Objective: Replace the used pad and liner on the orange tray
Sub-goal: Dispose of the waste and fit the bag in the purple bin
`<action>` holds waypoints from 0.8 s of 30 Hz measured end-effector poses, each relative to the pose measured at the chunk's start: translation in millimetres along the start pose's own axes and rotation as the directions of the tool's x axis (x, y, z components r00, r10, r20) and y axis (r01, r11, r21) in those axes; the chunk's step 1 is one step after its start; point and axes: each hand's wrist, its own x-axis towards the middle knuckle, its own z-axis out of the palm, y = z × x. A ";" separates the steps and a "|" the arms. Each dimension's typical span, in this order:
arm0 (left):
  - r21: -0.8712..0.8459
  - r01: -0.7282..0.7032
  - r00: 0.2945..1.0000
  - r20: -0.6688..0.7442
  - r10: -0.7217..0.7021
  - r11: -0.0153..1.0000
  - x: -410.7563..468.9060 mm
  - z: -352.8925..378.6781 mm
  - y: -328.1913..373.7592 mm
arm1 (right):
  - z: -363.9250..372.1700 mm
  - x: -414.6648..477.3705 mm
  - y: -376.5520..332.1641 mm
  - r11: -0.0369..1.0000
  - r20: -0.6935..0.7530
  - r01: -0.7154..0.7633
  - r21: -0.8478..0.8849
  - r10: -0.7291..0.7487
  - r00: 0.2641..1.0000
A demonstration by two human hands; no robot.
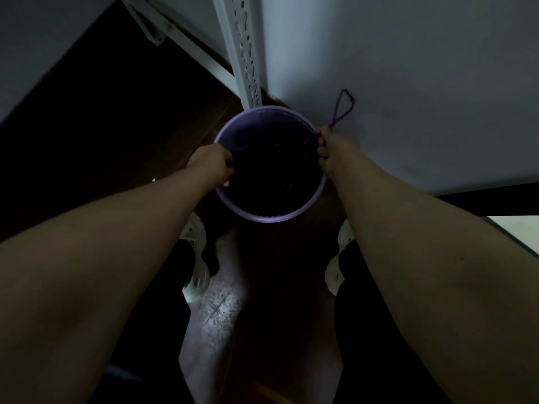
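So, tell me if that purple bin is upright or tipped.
Upright: the purple bin shows its full round rim facing up.

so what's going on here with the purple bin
A person stands over a purple bin on the floor, next to a white slotted post. Both hands are at its rim: the left hand grips the edge of what looks like a dark liner bag, and the right hand pinches a purple drawstring whose loop sticks up against the wall. No orange tray is in view.
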 end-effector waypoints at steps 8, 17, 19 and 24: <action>-0.231 0.084 0.996 0.031 -0.079 0.969 1.8 -9.0 9.1 | 23.0 -15.7 -4.2 0.904 0.083 0.309 -0.295 -0.298 0.951; -0.551 0.060 0.998 0.040 -0.046 0.832 4.5 -14.5 24.5 | 45.0 -42.4 9.5 0.779 0.631 0.452 -0.436 -0.094 0.770; -0.547 0.083 0.997 0.037 -0.074 0.833 4.9 -18.3 24.2 | 49.2 -40.8 16.0 0.724 0.697 0.530 -0.442 -0.095 0.711; -0.484 0.142 0.990 0.059 -0.130 0.863 8.9 -24.7 22.8 | 59.2 -29.0 31.1 0.242 0.665 0.666 -0.705 -0.098 0.740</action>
